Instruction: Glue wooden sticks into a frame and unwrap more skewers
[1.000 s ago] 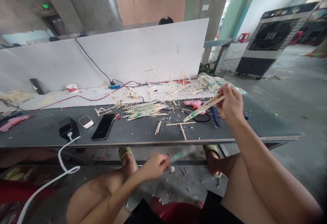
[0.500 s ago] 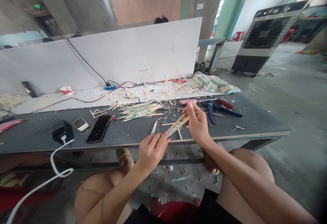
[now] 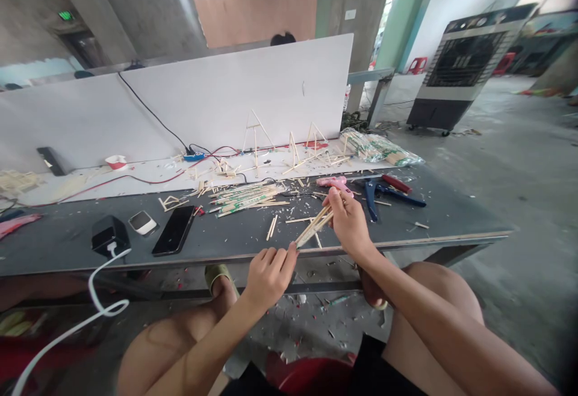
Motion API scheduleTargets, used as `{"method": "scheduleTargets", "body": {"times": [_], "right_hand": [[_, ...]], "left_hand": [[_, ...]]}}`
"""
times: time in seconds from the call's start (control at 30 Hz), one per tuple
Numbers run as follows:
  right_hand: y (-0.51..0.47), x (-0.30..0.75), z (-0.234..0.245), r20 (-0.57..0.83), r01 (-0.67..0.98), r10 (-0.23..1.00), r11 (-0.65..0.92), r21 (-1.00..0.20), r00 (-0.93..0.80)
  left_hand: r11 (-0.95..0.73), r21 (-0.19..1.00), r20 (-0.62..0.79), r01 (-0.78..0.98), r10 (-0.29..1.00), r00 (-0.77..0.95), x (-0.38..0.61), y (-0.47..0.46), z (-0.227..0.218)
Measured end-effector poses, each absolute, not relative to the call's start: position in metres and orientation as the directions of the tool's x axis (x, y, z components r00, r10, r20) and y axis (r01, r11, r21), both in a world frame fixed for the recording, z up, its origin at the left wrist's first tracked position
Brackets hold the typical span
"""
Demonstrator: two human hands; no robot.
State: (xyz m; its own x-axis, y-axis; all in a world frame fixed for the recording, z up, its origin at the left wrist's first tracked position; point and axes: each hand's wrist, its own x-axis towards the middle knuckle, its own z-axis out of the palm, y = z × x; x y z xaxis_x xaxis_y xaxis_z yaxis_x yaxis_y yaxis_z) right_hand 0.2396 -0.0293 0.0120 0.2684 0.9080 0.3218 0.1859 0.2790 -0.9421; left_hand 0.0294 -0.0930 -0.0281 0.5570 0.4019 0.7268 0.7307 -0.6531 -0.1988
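Both hands are over the front edge of the table. My right hand [image 3: 348, 221] is closed round the upper end of a pair of thin wooden chopsticks [image 3: 313, 226], which slant down to the left. At their lower end my left hand [image 3: 271, 272] is closed, thumb and fingers pinching the tip, where a bit of clear wrapper seems to show. Just beyond the right hand lies a pink glue gun [image 3: 332, 183]. A blue-handled cutting tool [image 3: 372, 197] rests to its right. Wrapped chopsticks [image 3: 248, 196] with green print lie in a pile behind my hands.
Joined stick frames [image 3: 256, 137] stand by the white partition [image 3: 226, 101]. Plastic bags of chopsticks [image 3: 382, 146] lie at the back right. To the left are a phone [image 3: 174, 230], a black charger [image 3: 109, 235] with a white cable, and a paper cup [image 3: 116, 162]. Loose sticks [image 3: 271, 227] lie nearby.
My left hand has shifted slightly down, and more of the chopsticks shows between the hands. The right hand has moved only a little and keeps its grip.
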Motion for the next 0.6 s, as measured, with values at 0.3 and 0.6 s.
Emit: {"method": "scheduleTargets", "body": {"times": [0.3,0.6], "right_hand": [[-0.023,0.243,0.009,0.313,0.22,0.917,0.261,-0.94,0.247],[-0.032,0.216,0.003,0.088,-0.191,0.996,0.092,-0.977,0.033]], "left_hand": [[-0.58,-0.319,0.671,0.75,0.42,0.611,0.036,-0.103,-0.018],[-0.675,0.118,0.658,0.728,0.603,0.452,0.025,-0.103,-0.026]]}}
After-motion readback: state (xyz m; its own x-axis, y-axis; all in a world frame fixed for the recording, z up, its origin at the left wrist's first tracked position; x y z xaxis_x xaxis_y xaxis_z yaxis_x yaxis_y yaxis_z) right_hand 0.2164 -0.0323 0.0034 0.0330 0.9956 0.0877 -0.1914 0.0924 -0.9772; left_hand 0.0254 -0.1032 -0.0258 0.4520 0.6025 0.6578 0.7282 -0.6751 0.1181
